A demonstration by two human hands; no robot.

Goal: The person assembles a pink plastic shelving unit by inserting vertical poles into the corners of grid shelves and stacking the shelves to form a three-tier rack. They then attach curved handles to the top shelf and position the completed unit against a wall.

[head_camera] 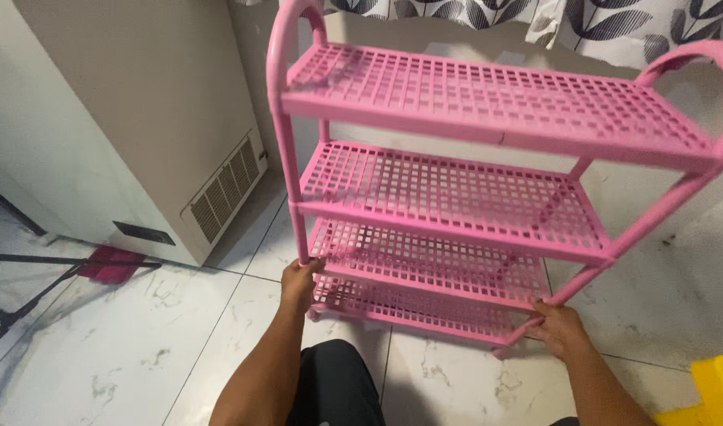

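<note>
**Two hands grip pink shelf rack by its front legs on tiled floor**

A white marble-patterned tile floor (pixel 101 347) fills the lower part of the view, with a pale chest-type appliance (pixel 125 118) standing at the left, a louvred vent low on its side. A black-and-white leaf-print curtain (pixel 614 24) hangs along the top edge behind everything.

Between appliance and right-hand wall stands the pink plastic rack (pixel 456 181), four tiers of open grid shelving carried on round tube legs with looped handles at each end of the top shelf. It appears tilted toward the camera, its feet near the person's knees, though whether all feet touch the floor cannot be told.

The left hand (pixel 300 280) is wrapped closed around the front left leg just above the bottom shelf. The right hand (pixel 560 327) is closed around the front right leg near its foot, fingers curled round the tube.

Judging by its thin lattice shelves and hollow-looking tubes, the rack is likely light and somewhat flexible, apt to twist at the push-fit joints if lifted by one corner; the smooth tubes may slip in the palm. The legs close to a shelf joint, or the looped top handles, look the soundest places to hold.

Smaller items sit at the edges: a yellow plastic object (pixel 713 390) at lower right, a magenta dustpan-like piece (pixel 109 264) and dark thin rods (pixel 22 292) at left.
</note>
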